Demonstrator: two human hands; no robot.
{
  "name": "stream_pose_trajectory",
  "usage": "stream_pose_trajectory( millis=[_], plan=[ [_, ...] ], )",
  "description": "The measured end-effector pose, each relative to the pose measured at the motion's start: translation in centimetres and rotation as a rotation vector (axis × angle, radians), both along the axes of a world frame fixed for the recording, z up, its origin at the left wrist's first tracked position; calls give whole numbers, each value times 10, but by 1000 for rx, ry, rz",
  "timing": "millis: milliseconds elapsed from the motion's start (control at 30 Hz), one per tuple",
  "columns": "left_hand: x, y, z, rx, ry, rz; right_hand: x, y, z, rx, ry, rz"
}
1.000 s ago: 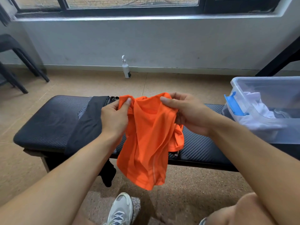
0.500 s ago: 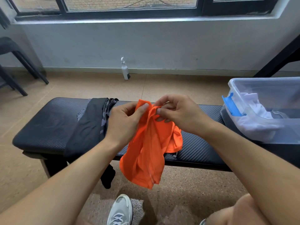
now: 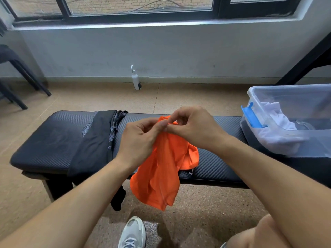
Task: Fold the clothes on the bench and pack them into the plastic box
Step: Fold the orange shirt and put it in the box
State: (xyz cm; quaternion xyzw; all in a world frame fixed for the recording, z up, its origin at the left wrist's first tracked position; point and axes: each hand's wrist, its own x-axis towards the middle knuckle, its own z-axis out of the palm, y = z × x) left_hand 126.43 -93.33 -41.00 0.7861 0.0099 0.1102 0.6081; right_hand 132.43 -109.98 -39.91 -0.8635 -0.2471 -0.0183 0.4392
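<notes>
Both hands, left [image 3: 138,140] and right [image 3: 195,127], pinch the bunched top of a thin, slick orange garment [image 3: 161,176] that hangs in soft folds over the ribbed black table's [image 3: 44,140] front edge, the translucent plastic box [image 3: 290,122] at its right end.

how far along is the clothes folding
Done: a white garment lies in the plastic box. In hand: both hands, left and right, pinch the top edge of the orange garment. Left: folding it, plus the black garment draped over the bench.
</notes>
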Motion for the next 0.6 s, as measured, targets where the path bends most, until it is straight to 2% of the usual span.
stream_pose_trajectory(
  millis=[133, 300, 433, 600],
  plan=[
    [12, 13, -6, -84, -57, 241, -3, -3, 10, -226, -90, 96],
    [28, 41, -21, -89, -32, 421, -17, -1, 24, -285, -128, 326],
    [34, 56, -24, -83, -12, 491, -33, -4, 42, -185, -81, 479],
    [36, 77, -29, 32, 83, 613, -47, -16, 66, 39, 30, 587]
  ],
)
